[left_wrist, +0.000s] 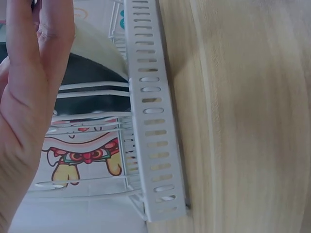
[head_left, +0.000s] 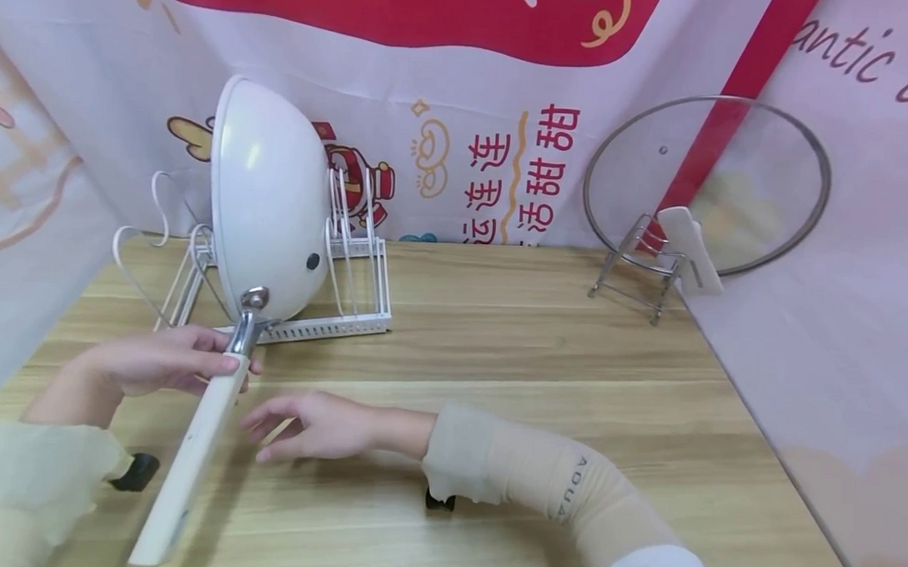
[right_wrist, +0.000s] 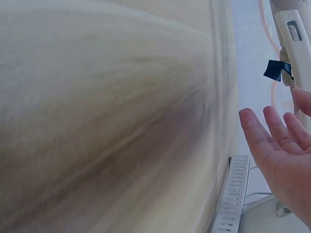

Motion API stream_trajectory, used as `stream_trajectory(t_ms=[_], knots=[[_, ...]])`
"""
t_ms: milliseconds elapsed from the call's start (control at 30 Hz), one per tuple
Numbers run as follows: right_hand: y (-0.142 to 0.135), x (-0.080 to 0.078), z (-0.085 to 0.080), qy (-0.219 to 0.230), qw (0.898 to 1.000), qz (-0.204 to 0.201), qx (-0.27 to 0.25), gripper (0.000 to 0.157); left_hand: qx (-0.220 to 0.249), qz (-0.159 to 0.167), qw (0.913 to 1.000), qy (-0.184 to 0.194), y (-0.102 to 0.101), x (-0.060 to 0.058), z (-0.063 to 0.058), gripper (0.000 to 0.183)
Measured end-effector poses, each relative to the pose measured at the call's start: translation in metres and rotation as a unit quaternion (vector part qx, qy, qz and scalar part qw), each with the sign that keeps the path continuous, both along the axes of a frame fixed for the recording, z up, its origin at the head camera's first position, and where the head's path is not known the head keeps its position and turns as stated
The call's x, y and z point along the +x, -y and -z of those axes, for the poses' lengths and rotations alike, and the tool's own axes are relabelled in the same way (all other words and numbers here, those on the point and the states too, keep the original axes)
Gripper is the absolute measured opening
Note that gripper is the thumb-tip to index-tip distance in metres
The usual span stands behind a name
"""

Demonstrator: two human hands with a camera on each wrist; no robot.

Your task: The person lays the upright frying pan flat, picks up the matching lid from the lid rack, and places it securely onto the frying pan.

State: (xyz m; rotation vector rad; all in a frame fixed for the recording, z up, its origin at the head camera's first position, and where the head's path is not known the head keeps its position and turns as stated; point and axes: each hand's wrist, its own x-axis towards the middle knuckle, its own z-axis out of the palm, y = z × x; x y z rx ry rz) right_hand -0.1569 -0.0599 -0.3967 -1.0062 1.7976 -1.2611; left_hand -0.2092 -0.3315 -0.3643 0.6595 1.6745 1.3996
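Note:
A white wok [head_left: 272,202] with a dark inside stands on edge in a white wire rack [head_left: 325,327]. Its long cream handle [head_left: 193,458] slants down towards me from a metal neck. At the upper end of that handle, my left hand [head_left: 169,361] grips it, thumb on the near side and fingertips showing past the far edge. In the left wrist view the left hand [left_wrist: 29,92] is beside the rack's slotted rail [left_wrist: 154,126]. To the right of the handle, my right hand [head_left: 321,429] hovers with loosely bent fingers, holding nothing.
A large glass lid [head_left: 773,178] with a white knob [head_left: 688,246] leans in a small metal stand [head_left: 635,265] at the back right. Printed cloth [head_left: 446,83] hangs behind and beside the wooden table [head_left: 497,335].

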Motion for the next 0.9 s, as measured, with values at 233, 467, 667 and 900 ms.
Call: stream_trajectory(t_ms=[233, 467, 667, 900], knots=[[0.006, 0.007, 0.004, 0.089, 0.996, 0.015, -0.01, 0.047, 0.037, 0.009, 0.9991, 0.018, -0.002, 0.002, 0.006, 0.036], [0.017, 0.019, 0.005, 0.231, 0.972, 0.028, -0.024, 0.049, 0.074, 0.015, 0.9966, 0.032, -0.004, 0.01, 0.007, 0.034], [0.029, 0.031, 0.007, 0.28, 0.959, 0.02, -0.026, 0.03, 0.105, 0.042, 0.9921, 0.054, -0.007, 0.015, 0.012, 0.035], [0.043, 0.037, 0.007, 0.301, 0.952, 0.011, -0.051, 0.021, 0.123, 0.05, 0.9887, 0.069, -0.008, 0.016, 0.011, 0.036]])
